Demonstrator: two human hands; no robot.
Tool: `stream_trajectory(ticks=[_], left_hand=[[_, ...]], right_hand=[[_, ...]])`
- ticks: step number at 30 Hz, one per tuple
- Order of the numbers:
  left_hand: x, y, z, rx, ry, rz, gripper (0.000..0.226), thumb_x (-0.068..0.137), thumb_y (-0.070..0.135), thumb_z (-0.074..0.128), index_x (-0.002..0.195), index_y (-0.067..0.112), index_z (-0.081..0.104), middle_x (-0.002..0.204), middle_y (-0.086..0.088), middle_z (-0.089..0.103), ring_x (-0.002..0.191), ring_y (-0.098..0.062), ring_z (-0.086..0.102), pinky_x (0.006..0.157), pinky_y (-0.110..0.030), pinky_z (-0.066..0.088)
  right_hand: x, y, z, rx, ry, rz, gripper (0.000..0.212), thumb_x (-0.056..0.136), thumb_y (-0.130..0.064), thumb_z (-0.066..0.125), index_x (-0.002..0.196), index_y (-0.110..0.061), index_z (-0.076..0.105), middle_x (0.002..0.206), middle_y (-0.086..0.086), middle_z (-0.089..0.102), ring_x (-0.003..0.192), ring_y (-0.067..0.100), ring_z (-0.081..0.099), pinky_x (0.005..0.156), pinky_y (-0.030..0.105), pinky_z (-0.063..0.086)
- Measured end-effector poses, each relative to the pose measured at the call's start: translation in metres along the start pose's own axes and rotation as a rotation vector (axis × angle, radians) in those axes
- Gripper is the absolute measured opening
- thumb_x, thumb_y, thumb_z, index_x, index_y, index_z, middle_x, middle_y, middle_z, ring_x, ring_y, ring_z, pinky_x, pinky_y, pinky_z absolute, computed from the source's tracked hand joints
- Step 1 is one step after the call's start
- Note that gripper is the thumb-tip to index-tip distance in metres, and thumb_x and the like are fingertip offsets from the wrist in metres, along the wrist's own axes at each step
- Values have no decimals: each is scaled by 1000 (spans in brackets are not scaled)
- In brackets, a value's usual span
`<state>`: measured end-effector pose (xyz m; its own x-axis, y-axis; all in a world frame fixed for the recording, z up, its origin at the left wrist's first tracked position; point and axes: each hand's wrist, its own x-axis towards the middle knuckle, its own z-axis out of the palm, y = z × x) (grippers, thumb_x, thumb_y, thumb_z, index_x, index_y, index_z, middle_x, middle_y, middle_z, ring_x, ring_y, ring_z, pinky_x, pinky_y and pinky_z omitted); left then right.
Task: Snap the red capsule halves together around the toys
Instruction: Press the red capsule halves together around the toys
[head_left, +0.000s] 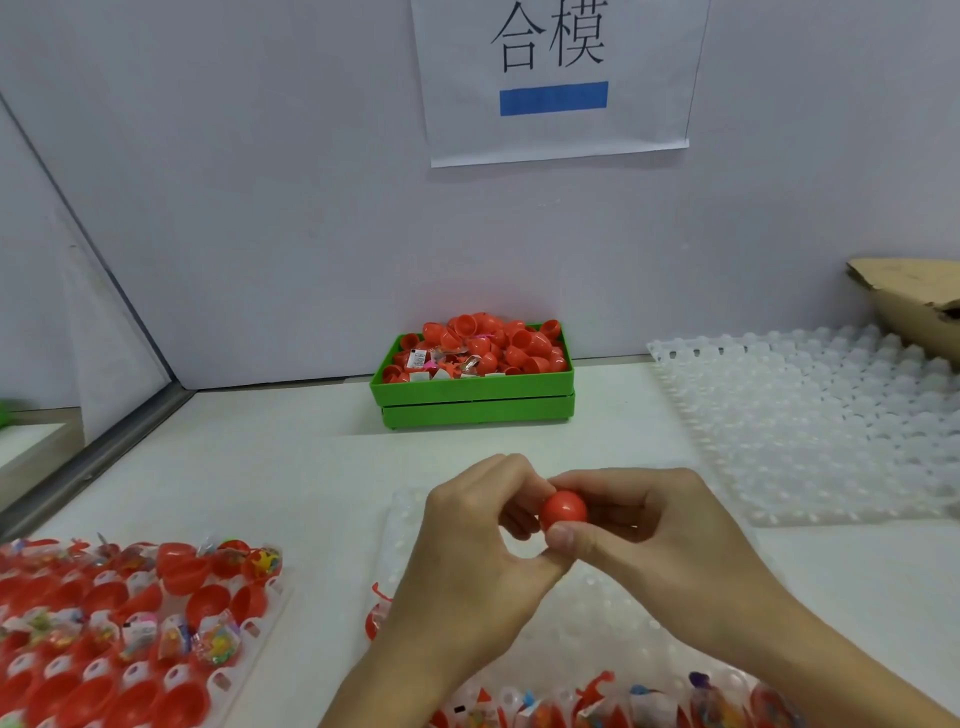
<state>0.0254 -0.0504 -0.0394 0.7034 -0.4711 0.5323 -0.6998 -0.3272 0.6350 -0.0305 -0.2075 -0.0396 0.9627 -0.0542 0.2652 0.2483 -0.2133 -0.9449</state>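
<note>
Toys in half-shells (597, 709) sit nearest, waiting. Above them both hands, left hand (483, 540) and right hand (649, 525), grip one red capsule (563, 511) from opposite sides, probably squeezing it closed; the seam's hidden.

A bin (472, 387) heaped with capsule halves (488, 345) sits at the tabletop's (291, 467) back edge, against the wall. An empty tray (810, 421) lies toward the back right corner, a cardboard box (914, 296) behind it. A filled tray (124, 623) occupies the front left corner; another tray (613, 623) lies at the front edge beneath both hands.
</note>
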Motion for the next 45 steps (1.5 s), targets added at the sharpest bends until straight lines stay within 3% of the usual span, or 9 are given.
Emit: stream_trajectory(ticks=[4,8,12,15,25,32,35,41,45], left_hand=[[0,-2,3,47,-68,-7,31,68,34,86,87,27,63,88,15,59,90,-8,59,73,-16,50],[3,-7,-7,-405,-199,-292,54,60,42,87,107,31,62,114,18,61,115,-3,59,86,-19,54],[5,-3,-10,-607,-367,-325,46,78,22,78,122,15,66,121,-5,70,111,-25,68,96,-40,55],[5,3,-9,-659,-376,-278,41,86,27,68,121,7,68,118,-13,71,114,-33,65,102,-51,50],[2,0,-2,-693,-302,-235,28,88,9,62,114,4,72,111,-10,74,108,-29,69,90,-36,57],[5,-1,0,-977,-253,-476,30,86,26,66,106,4,73,112,-24,70,107,-37,68,83,-35,58],[6,-1,-1,-1096,-167,-622,44,78,38,67,99,0,74,111,-32,67,103,-45,67,79,-40,60],[7,-3,0,-849,-132,-556,35,86,40,50,103,24,76,100,-10,75,92,-28,74,77,-37,61],[6,-5,-4,-604,-107,-366,18,88,26,64,104,25,74,99,-3,74,90,-23,73,72,-28,60]], right_hand=[[2,5,0,3,22,85,34,78,3,74,104,-19,77,91,-6,78,89,9,74,83,25,57],[3,11,-3,171,37,111,46,71,1,80,113,-15,70,99,-2,78,97,17,74,84,26,58],[1,0,-5,275,-160,-62,37,72,-12,76,107,-24,78,106,4,76,102,23,72,83,23,57],[1,-2,-3,237,-128,-126,35,74,-15,77,104,-34,78,105,-1,77,101,18,73,83,21,56],[1,-4,3,157,-137,-226,66,78,17,61,104,-42,76,105,-14,76,101,7,71,83,19,56],[1,-1,-4,173,-120,-61,39,78,-3,74,109,-26,77,104,0,77,101,17,73,85,22,55],[0,-1,-6,141,-105,-29,39,85,7,69,113,-21,74,107,-1,77,103,17,72,87,25,56],[2,-2,-4,31,67,-26,34,84,3,71,92,-28,80,85,-3,78,77,9,73,72,19,56],[2,3,-4,-36,139,-4,20,82,-3,75,93,-20,78,75,-2,76,68,10,71,66,18,54]])
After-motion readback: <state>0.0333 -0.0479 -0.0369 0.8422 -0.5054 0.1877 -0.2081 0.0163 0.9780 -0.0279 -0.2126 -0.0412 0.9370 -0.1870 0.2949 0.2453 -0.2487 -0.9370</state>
